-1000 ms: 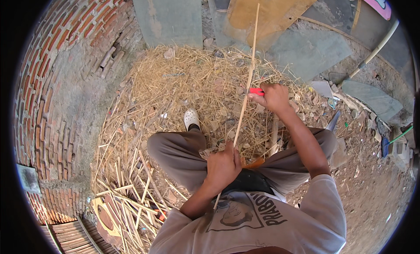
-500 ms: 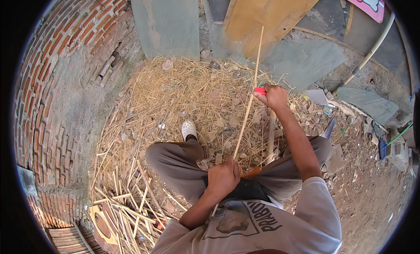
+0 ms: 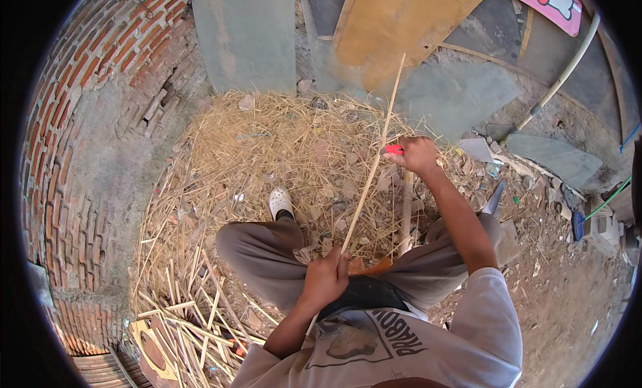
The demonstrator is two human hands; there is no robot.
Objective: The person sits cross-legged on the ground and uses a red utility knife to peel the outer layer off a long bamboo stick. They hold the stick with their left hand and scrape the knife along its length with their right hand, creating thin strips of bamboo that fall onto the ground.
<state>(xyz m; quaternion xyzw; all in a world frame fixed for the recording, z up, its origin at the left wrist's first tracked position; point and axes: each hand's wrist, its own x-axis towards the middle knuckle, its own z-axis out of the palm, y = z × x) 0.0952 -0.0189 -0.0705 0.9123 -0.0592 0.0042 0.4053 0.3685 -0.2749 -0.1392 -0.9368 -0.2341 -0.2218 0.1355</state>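
A long, thin, pale bamboo strip (image 3: pixel 364 195) slants across in front of me, its far tip near the boards and its near end running past my left forearm. Close to my lap, my left hand (image 3: pixel 326 281) is closed round the strip's lower part. Farther out, my right hand (image 3: pixel 418 155) grips a small red-handled tool (image 3: pixel 394 150) that touches the strip above its middle. The tool's working edge is mostly hidden by the strip and thumb. An orange-brown piece (image 3: pixel 370 266) lies by my lap, partly under the left hand's side of the strip.
Straw-like shavings (image 3: pixel 287 137) cover the ground ahead. Cut strips (image 3: pixel 200 321) are heaped at my lower left beside a brick wall (image 3: pixel 67 187). Grey and tan boards (image 3: pixel 244 40) lean at the back. A shiny blade-like piece (image 3: pixel 493 198) sits by my right knee, a blue-headed brush (image 3: pixel 578 225) beyond.
The view has shifted slightly. My left hand has drawn a little back toward my body, and the strip's far tip has come nearer. My right hand still keeps the red tool against the strip.
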